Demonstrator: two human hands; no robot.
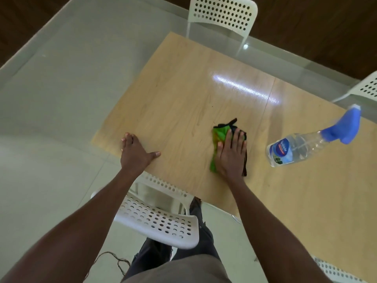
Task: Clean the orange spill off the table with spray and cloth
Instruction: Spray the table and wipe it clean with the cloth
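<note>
The right hand lies flat and open, palm down, on a crumpled green microfibre cloth with a dark edge, pressing it against the light wood-grain bench. The fingers are spread and extended, not curled around anything; the cloth shows past the fingertips and along the thumb side of the hand, with a dark strip of it also visible along the little-finger side. A faint orange tint shows on the cloth just beside the thumb. No orange patch can be made out on the bare bench surface around the hand.

The left hand is also open and holds nothing. It rests palm down at the near edge of the bench, well apart from the right hand, with the thumb stretched toward the right hand and the fingers pointing away from the person.

Out beyond the little-finger side of the right hand, near but not touching the cloth, stands a clear plastic spray bottle with a blue trigger head and a blue-and-white label. It appears tilted in this wide-angle view, with the trigger head pointing away from the hands.

Below the left forearm, a white perforated plastic chair is tucked against the near edge of the bench. Another white perforated chair stands at the far edge, beyond both hands. A bright streak of reflected light lies on the bench past the right hand's fingertips.
</note>
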